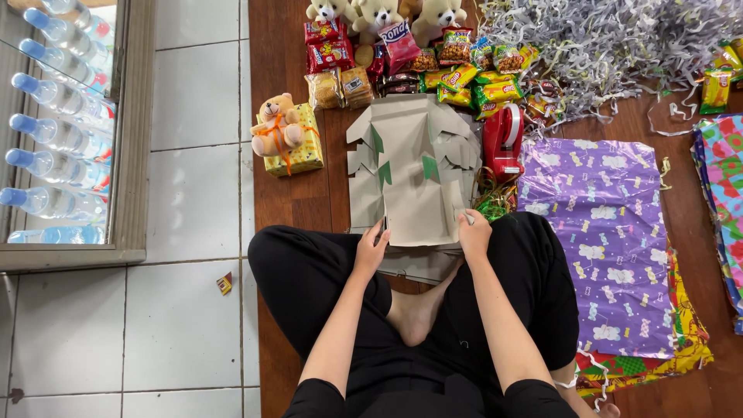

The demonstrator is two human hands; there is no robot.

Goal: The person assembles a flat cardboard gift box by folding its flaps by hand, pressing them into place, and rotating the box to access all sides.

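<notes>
Your left hand (371, 249) and right hand (474, 234) pinch shut on the unfolded cardboard blanks (412, 174) at 12 o'clock, with the purple wrapping paper (604, 232) at 3 o'clock unused.

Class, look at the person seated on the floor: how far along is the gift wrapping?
Done: one yellow wrapped box with a small teddy bear tied on by ribbon. In hand: both the left hand and right hand press the near edge of flat grey cardboard. Left: the snack packets and purple wrapping paper lie unused.

free: bare tiles (193, 310) left | blocked: snack packets (433, 73) ahead, tape dispenser (503, 143) probably right
</notes>
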